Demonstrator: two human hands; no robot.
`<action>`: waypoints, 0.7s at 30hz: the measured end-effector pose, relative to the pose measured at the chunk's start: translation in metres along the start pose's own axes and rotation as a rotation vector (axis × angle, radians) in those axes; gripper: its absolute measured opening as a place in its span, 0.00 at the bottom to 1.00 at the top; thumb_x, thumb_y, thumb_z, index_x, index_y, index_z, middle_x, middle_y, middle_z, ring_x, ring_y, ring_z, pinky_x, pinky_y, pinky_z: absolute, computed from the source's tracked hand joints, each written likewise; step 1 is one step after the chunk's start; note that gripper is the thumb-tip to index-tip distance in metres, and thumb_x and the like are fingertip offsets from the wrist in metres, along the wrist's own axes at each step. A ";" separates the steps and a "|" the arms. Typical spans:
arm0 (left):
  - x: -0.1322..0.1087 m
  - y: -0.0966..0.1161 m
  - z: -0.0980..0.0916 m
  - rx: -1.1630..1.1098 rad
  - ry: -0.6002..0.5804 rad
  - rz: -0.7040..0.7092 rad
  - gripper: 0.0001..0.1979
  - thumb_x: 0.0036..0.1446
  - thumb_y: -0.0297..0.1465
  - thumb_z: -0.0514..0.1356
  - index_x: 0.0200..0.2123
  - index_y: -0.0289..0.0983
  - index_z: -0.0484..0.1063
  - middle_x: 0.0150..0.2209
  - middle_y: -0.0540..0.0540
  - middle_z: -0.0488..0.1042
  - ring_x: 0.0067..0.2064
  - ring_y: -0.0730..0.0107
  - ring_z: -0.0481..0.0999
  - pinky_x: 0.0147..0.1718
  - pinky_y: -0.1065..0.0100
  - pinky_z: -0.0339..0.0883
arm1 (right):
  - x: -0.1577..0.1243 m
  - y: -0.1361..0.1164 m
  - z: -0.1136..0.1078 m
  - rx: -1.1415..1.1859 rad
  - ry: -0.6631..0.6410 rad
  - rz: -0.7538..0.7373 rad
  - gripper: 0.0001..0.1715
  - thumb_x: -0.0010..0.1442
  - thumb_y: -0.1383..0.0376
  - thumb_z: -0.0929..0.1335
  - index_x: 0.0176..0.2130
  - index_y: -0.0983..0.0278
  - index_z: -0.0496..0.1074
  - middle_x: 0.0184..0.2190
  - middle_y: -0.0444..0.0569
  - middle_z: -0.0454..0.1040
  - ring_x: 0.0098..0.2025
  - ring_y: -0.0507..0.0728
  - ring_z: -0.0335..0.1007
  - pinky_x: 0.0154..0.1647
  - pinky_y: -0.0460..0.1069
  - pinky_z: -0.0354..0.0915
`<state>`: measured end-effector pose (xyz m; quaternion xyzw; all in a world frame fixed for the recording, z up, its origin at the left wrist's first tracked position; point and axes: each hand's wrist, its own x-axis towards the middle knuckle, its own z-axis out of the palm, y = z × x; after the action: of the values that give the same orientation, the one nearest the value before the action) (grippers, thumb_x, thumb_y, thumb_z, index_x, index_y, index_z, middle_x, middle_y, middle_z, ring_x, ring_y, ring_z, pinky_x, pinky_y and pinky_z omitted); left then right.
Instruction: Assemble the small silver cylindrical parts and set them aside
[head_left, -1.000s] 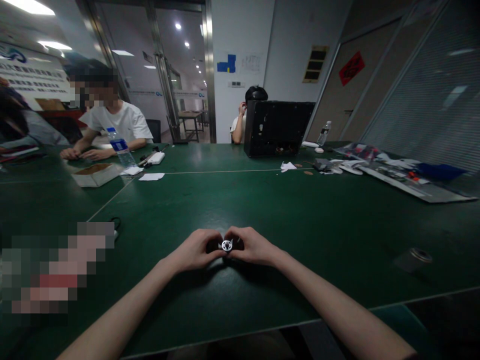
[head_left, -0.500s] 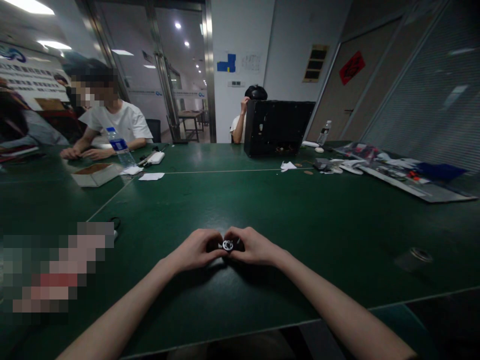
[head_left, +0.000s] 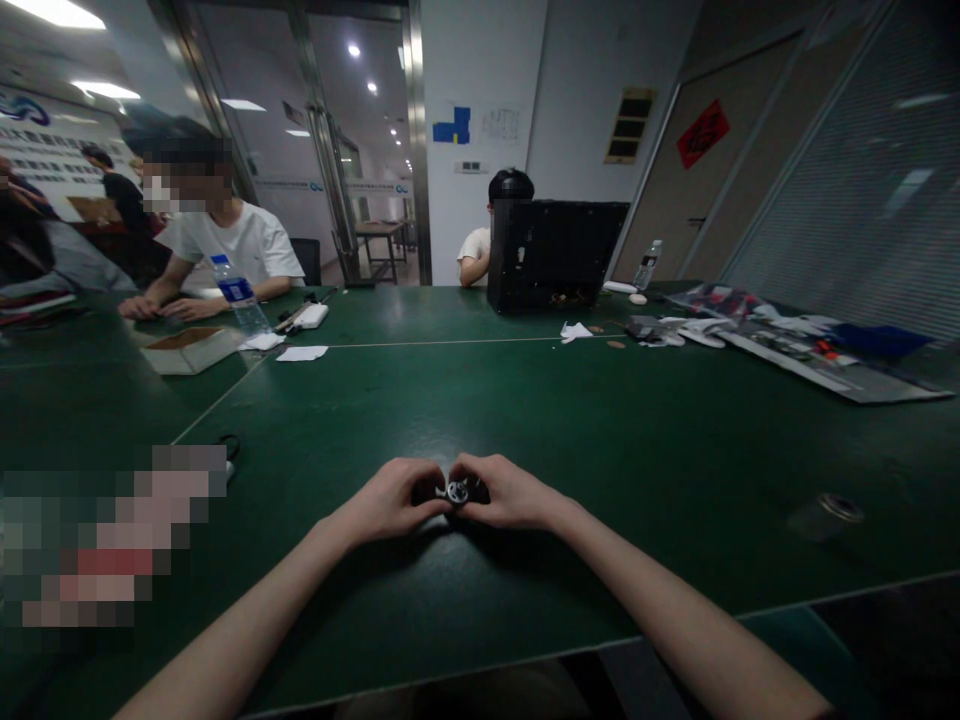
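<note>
My left hand [head_left: 394,497] and my right hand [head_left: 506,492] meet low over the green table [head_left: 420,400], fingertips nearly touching. Between them, thumbs and fingers closed, they hold a small round part [head_left: 457,492] with a pale, silvery ring and a dark face with small openings. A light bit shows at its left side, by my left fingertips. The rest of the part is hidden behind my fingers, so its exact kind cannot be made out.
A dark grey cylinder [head_left: 829,515] lies to the right. Further back are a water bottle [head_left: 241,295], an open white box [head_left: 191,350], a black case [head_left: 559,255] and a cluttered board [head_left: 832,365]. Two people sit across the table. A blurred-out patch covers the left front.
The round part has turned slightly between my fingers, its ring looking darker. My hands have hardly moved. The person behind the black case has lowered a raised hand.
</note>
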<state>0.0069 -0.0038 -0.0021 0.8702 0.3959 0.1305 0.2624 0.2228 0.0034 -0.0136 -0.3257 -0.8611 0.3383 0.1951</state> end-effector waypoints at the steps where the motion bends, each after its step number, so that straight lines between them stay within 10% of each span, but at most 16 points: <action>1: 0.000 0.001 0.000 0.003 -0.001 -0.001 0.11 0.58 0.36 0.57 0.39 0.35 0.70 0.34 0.46 0.72 0.33 0.69 0.70 0.32 0.71 0.62 | 0.000 0.000 0.000 -0.007 0.006 -0.009 0.19 0.53 0.66 0.70 0.45 0.63 0.67 0.39 0.48 0.74 0.37 0.54 0.72 0.38 0.47 0.65; 21: 0.001 0.000 0.001 0.032 0.011 0.015 0.11 0.56 0.36 0.58 0.38 0.35 0.70 0.33 0.47 0.72 0.32 0.69 0.69 0.31 0.71 0.59 | 0.002 0.002 0.005 -0.078 0.088 0.012 0.18 0.52 0.65 0.70 0.45 0.63 0.69 0.36 0.48 0.75 0.34 0.53 0.70 0.35 0.45 0.63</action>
<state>0.0079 -0.0037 -0.0030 0.8765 0.3931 0.1309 0.2452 0.2198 0.0037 -0.0183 -0.3527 -0.8622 0.2912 0.2178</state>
